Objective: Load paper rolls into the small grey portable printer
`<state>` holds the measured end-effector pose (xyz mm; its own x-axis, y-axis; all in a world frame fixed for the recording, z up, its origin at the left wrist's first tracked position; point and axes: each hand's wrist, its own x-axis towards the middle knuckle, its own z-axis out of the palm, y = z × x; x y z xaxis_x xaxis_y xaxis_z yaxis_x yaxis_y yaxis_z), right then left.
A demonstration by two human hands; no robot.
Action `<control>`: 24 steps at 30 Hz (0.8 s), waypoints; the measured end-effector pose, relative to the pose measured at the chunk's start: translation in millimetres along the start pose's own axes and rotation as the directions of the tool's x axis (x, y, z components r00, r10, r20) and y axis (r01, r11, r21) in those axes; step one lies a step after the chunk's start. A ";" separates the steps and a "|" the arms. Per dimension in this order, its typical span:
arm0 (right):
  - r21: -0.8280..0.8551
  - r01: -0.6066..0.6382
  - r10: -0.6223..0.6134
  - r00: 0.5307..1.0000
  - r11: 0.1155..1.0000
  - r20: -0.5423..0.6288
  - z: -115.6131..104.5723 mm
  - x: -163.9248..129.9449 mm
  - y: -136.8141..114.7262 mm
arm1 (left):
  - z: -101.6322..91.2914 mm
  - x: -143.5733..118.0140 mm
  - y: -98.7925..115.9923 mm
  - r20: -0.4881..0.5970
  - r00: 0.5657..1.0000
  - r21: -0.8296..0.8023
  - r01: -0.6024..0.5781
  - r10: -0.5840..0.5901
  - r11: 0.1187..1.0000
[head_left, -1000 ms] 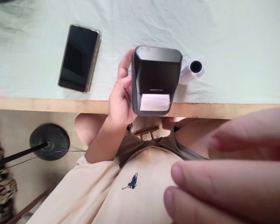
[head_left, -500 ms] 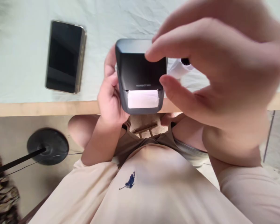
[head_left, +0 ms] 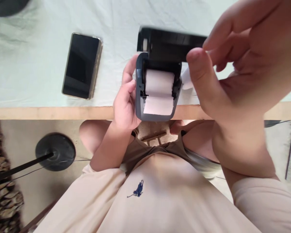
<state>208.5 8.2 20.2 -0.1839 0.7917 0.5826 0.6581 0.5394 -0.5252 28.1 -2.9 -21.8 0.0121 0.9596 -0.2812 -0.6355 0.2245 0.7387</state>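
1. Head view, printer: a dark printer [head_left: 157, 97] is held at the near edge of the table [head_left: 50, 111], on the pale green cloth [head_left: 38, 64]. Its lid [head_left: 169, 43] is swung up and back, so that the white paper roll [head_left: 159, 82] inside is exposed. A strip of paper is seen running from the roll down over the front lip.

2. Head view, left hand: the left hand [head_left: 126, 103] is wrapped around the printer's left side. The thumb is laid along the upper left corner and the fingers are curled against the side wall, so the body is gripped. The forearm is raised from the lap, with the wrist bent toward the table.

3. Head view, right hand: the right hand [head_left: 232, 64] is shown large and close to the camera, reaching in from the right. The thumb is pointed up beside the lid's right end and the fingers are bent above it. The lid's right end is hidden behind the fingers, so it cannot be told whether the lid is pinched or only touched.

4. Head view, surroundings: a phone [head_left: 82, 66] is laid face up on the cloth, well left of the printer. A second white roll [head_left: 187, 81] is partly seen just right of the printer, behind the thumb. A round black base [head_left: 55, 152] is set on the floor below the table.
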 end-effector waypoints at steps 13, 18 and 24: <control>-0.089 0.179 -0.131 0.911 0.980 0.390 -11.4 -1.6 -3.0 | -7.0 1.7 -1.2 -0.007 1.000 0.036 0.017 -0.017 0.999; 0.049 0.164 -0.172 0.940 0.985 0.295 -9.1 1.2 -4.5 | -8.8 -1.0 -2.1 0.100 0.995 0.010 0.028 -0.029 1.000; -0.499 0.022 0.242 0.856 0.866 0.457 -3.4 7.6 -10.8 | -17.2 0.3 -6.2 0.233 0.972 -0.017 0.039 -0.034 0.999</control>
<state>202.5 7.4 32.4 -0.3322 0.9391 0.0884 0.9304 0.3416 -0.1326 18.7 -6.9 -37.0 0.2131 0.9646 -0.1556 -0.6479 0.2587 0.7164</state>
